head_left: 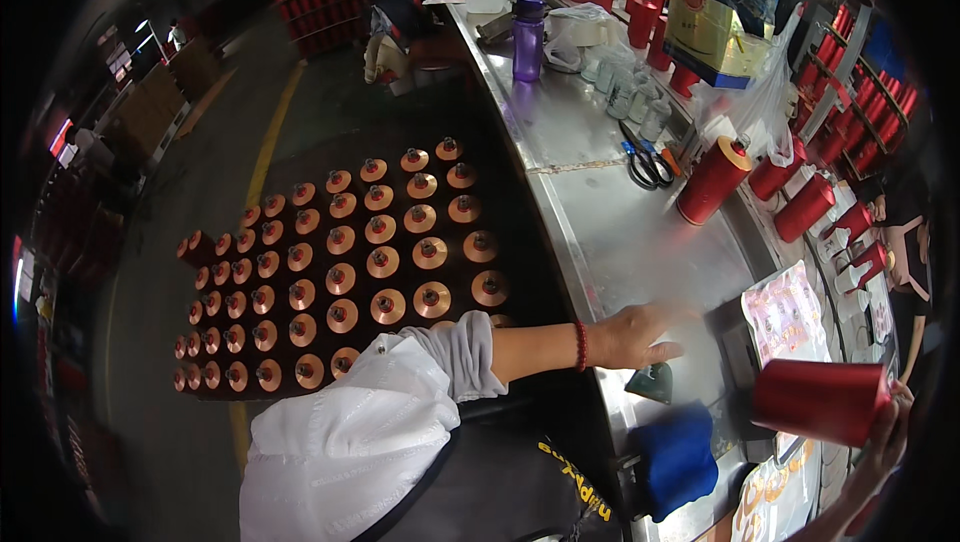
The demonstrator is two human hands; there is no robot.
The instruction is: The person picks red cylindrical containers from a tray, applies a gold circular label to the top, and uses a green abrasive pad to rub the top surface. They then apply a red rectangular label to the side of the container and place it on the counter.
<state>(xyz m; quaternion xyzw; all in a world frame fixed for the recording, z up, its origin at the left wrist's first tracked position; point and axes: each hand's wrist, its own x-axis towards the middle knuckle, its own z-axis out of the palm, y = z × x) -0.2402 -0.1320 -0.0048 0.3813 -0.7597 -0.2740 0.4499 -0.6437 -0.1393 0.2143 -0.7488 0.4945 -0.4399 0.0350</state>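
My left hand (630, 336), below a red beaded bracelet, hovers over the metal bench (620, 262). Its thumb stands apart from the stretched, somewhat blurred fingers, and I see nothing in it. Just under the palm lies a small dark green piece (652, 383). At the right, my right hand (884, 430) grips a glossy red cylinder (822, 401) by its right end; the cylinder is tilted onto its side, above printed sheets (786, 317). A folded blue cloth (676, 459) lies near the bench edge, and a dark box (737, 344) stands between my hands.
Rows of red cylinders with copper-coloured tops (341, 278) stand to the left of the bench. Black-handled scissors (650, 170), another red cylinder (714, 182), a purple bottle (528, 40) and glass jars (620, 94) are farther up the bench. A person (908, 262) stands across at the right.
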